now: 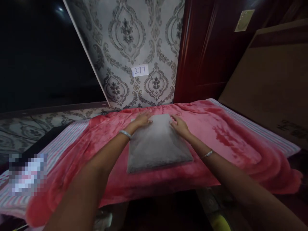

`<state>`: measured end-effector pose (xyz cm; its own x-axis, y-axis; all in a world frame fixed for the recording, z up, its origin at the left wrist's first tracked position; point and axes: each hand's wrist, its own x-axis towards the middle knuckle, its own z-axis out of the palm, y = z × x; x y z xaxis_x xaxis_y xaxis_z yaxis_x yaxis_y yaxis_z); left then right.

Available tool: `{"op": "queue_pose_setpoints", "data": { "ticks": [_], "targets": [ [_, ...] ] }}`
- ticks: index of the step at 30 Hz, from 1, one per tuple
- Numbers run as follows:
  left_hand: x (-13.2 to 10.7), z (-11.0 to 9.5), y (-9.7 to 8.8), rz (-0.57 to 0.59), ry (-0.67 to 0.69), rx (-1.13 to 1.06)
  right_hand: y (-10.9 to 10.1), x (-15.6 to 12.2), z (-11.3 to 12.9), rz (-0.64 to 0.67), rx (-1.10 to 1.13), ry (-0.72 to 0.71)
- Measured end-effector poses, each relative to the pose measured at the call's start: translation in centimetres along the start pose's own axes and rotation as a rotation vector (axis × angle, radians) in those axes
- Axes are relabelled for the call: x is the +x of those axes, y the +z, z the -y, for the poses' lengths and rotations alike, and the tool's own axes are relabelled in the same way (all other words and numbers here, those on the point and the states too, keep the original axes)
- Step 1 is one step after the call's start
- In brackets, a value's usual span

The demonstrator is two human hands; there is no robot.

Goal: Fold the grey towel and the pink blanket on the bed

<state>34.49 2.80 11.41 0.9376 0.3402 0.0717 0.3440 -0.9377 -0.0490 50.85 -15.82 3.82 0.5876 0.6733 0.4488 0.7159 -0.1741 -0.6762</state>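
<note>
A flat grey rectangle of soft-looking fabric point(158, 144), perhaps a folded towel or mat, lies on the red and pink plush blanket point(216, 141). At its far left corner rests my left hand point(143, 119), fingers stretched forward and a bracelet on the wrist. My right hand point(180, 125) is at the far right edge of the fabric, its fingers slightly bent and apart, thumb toward the cloth. Neither hand shows anything gripped between its fingers.
Striped cloth point(64, 141) shows under the blanket on both sides. Behind is a patterned wall with a paper marked 277 point(140, 70). A large dark screen point(48, 57) stands left; a big cardboard box point(271, 80) and a dark red door panel point(199, 51) are right.
</note>
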Motion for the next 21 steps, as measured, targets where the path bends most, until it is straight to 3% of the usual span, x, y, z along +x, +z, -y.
{"op": "queue_pose_setpoints", "data": {
  "ticks": [3, 5, 7, 14, 21],
  "targets": [
    [-1.9, -0.5, 5.1, -0.002, -0.001, -0.072, 1.8, -3.7, 0.4, 0.297, -0.268, -0.126],
    [-2.8, -0.7, 7.3, -0.022, -0.022, -0.096, 2.7, -5.6, 0.8, 0.438, -0.414, -0.164],
    [-3.2, -0.6, 8.6, -0.051, -0.041, -0.123, 3.3, -6.9, 1.0, 0.484, -0.507, -0.175],
    [-2.4, -0.1, 9.3, 0.041, -0.083, -0.186, 3.4, -7.8, 0.8, 0.473, -0.559, -0.173],
    [-2.2, -0.8, 8.0, 0.093, -0.092, -0.166, 2.1, -7.5, 2.6, 0.635, -0.541, -0.132]
  ]
}}
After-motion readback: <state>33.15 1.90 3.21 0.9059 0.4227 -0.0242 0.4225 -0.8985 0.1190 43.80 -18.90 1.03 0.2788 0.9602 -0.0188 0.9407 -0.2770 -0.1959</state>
